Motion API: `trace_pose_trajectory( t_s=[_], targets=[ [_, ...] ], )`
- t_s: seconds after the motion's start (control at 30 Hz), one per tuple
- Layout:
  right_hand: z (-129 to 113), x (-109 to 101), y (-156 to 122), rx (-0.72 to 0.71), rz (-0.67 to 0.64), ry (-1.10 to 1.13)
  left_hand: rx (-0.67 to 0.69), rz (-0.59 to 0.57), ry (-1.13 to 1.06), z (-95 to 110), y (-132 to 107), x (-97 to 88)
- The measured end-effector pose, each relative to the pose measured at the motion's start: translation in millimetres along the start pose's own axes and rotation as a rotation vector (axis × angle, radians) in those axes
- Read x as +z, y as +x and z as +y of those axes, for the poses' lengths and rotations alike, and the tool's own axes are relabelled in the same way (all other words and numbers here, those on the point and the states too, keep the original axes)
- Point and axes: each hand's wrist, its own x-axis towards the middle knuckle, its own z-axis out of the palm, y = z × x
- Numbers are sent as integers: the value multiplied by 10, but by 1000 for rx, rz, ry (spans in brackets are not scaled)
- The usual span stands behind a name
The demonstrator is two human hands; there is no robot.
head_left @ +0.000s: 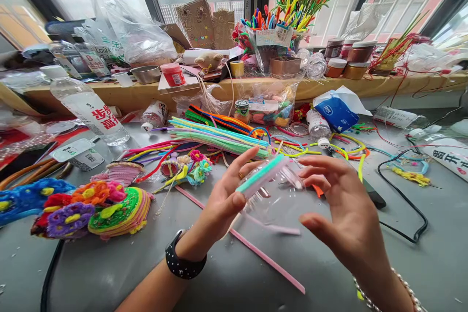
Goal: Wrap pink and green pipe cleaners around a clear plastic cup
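Note:
Between finger and thumb, my left hand (224, 192) grips a clear plastic container (281, 204), tilted above the table. A band of turquoise and pale pink pipe cleaners (262, 177) lies along its near side; a loose pink end hangs below. To its right, my right hand (347, 209) has its fingers curved and thumb apart, with nothing held. Whether its fingertips touch the plastic, I cannot tell. On the table under my hands lies a long pink pipe cleaner (270, 261). Just beyond them is a bundle of pastel pipe cleaners (215, 136).
Fuzzy flower-covered pieces (91, 209) lie at the left, near a water bottle (91, 107). A black cable (398, 195) curls at the right, with several bottles beyond. A cluttered ledge (139, 97) holds paint jars (360, 52) and a pot of colourful pipe cleaners (265, 53).

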Motion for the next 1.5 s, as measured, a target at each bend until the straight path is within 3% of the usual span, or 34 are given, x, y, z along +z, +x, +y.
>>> trace_pose_trajectory(
  t_s=[0.23, 0.4, 0.53, 0.8, 1.0, 1.13, 1.3, 1.5],
  targets=[
    [49, 95, -26, -13, -30, -100, -28, 2, 2, -83, 11, -12],
    [64, 107, -51, 66, -52, -50, -46, -24, 25, -117, 4, -4],
    [50, 87, -38, 142, -37, 55, -42, -121, 53, -105, 24, -47],
    [-22, 43, -25, 96, -179, 263, 110, -213, 262, 36, 0, -112],
    [-48, 37, -20, 129, -181, 303, 264, -150, 495, 50, -87, -126],
    [-46, -3, -3, 59, -142, 214, 343, -127, 611, 42, -96, -109],
    [-47, -57, 21, -56, -241, 55, 350, -143, 627, 18, -69, -86],
    [-30, -55, 43, -93, -126, 28, 283, -119, 634, -31, -45, -78]
  ],
)
